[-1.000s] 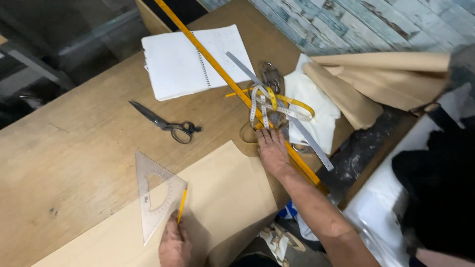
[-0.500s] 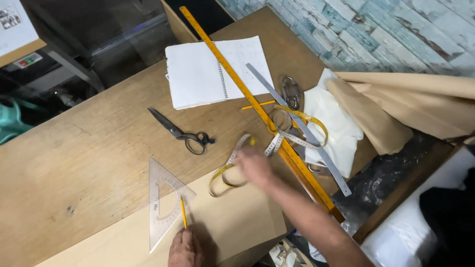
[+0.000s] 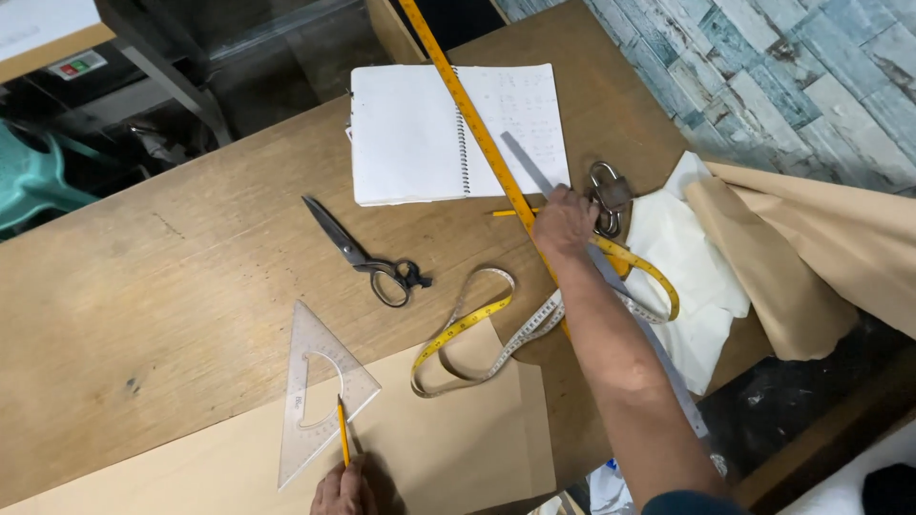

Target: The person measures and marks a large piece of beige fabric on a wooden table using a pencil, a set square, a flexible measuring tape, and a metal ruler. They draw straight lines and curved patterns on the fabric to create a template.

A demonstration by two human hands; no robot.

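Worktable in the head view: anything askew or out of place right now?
Mostly ordinary clutter. The measuring tape lies in loose loops across the brown paper's corner, and the long yellow ruler runs diagonally over the open notebook. Nothing looks spilled or damaged.

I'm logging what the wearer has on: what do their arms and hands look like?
Both hands are bare: no gloves, rings or watch visible. The right hand has a bare forearm, with a dark teal sleeve edge at the bottom. The left hand is mostly cropped.

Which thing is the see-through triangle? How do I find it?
Look at the wooden table, then the tan paper sheet at its near edge. The clear triangle lies on that paper's edge, beside the left hand holding a yellow pencil. It is the only see-through tool.
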